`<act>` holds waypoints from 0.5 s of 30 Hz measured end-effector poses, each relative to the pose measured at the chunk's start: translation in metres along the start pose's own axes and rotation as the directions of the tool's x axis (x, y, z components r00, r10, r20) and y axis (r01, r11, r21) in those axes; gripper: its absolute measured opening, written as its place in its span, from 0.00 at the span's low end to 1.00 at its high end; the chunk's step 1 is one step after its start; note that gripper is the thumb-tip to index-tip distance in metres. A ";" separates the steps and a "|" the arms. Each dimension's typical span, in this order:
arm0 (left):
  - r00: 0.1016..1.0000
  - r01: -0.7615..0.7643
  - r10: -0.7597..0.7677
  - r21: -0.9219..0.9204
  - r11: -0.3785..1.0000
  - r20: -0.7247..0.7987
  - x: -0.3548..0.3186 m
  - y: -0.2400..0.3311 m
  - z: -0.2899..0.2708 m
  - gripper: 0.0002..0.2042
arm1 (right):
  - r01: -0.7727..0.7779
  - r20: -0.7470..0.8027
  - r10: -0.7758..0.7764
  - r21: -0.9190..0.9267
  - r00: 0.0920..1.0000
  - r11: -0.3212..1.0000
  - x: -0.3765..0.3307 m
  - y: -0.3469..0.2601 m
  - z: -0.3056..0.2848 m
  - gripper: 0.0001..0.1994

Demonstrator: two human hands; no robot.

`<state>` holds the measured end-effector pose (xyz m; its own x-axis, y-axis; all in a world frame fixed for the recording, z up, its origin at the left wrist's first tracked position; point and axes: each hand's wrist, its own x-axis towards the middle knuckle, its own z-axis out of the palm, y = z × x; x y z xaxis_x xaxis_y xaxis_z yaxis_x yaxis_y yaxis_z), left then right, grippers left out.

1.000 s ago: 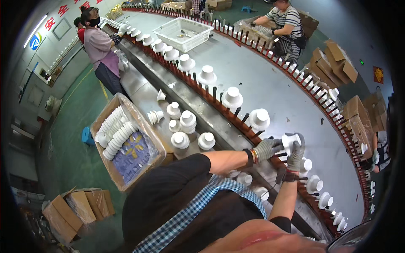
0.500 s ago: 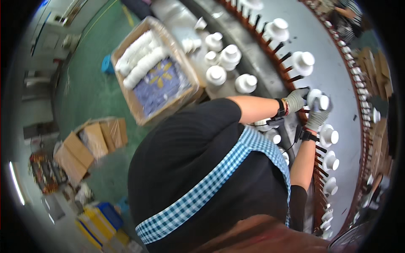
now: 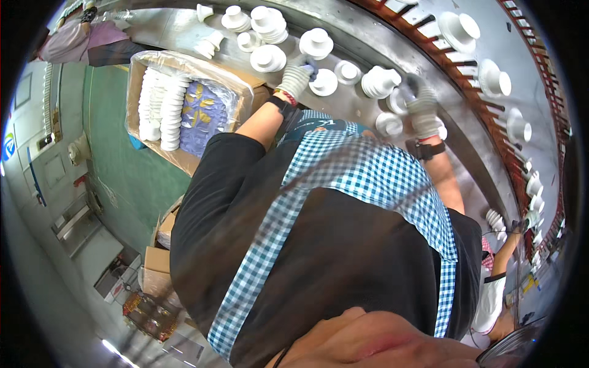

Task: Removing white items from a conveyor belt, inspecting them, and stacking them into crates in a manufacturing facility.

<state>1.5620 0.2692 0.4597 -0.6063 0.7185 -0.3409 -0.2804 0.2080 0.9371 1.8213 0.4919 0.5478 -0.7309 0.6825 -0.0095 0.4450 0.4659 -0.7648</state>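
Observation:
My left hand [image 3: 297, 81], in a grey knit glove with dark fingertips, reaches over the metal table. Its fingers look stretched out beside the rim of a white, hat-shaped flanged piece [image 3: 323, 83]; no piece shows in its grasp. Farther right, my right hand [image 3: 423, 111], gloved alike, is smeared by motion. Its fingertips overlap the edge of a tilted white piece [image 3: 397, 102], and whether they grip it I cannot make out. Close by stand a stack of white flanged pieces [image 3: 379, 82] and a single one [image 3: 388, 124].
More white pieces [image 3: 268, 57] stand singly and stacked at the table's far left. An open carton [image 3: 239, 118] holds rows of them beside a purple patterned layer. To the right runs a line of brown pegs [image 3: 469, 86] carrying white pieces. Other people work at far left and lower right.
The view has turned. Both hands have left the peg line, where they were at a white piece, and are now over the table, farther apart. The left is nearer the carton.

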 end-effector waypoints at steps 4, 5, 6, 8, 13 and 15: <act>0.945 0.249 -0.248 0.023 0.968 0.212 -0.003 -0.010 0.038 0.10 | -0.418 0.197 0.383 0.188 0.903 0.889 -0.013 0.048 0.055 0.36; 0.925 0.252 -0.219 -0.067 0.965 0.312 0.007 -0.016 0.062 0.15 | -0.432 0.154 0.407 0.192 0.900 0.881 -0.010 0.092 0.074 0.39; 0.933 0.251 -0.222 -0.068 0.966 0.283 0.010 -0.028 0.065 0.15 | -0.582 0.254 0.524 0.340 0.813 0.738 -0.004 0.071 0.084 0.44; 0.644 -0.731 0.478 0.666 0.152 0.597 0.029 -0.041 0.086 0.19 | -0.633 0.232 0.596 0.413 0.769 0.655 0.005 0.070 0.103 0.42; 0.851 -0.480 0.060 0.725 0.493 0.523 0.045 -0.040 0.137 0.22 | -0.761 0.266 0.748 0.466 0.608 0.452 0.022 0.084 0.112 0.48; 0.836 0.495 -0.468 -0.022 0.869 0.287 0.019 -0.006 0.179 0.23 | -0.744 0.238 0.761 0.512 0.603 0.430 0.007 0.118 0.099 0.49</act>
<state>1.6855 0.4003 0.4613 -0.1619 0.6932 -0.7023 -0.5596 0.5217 0.6440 1.8176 0.4964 0.3937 -0.2252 0.6324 -0.7412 0.4700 -0.5958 -0.6512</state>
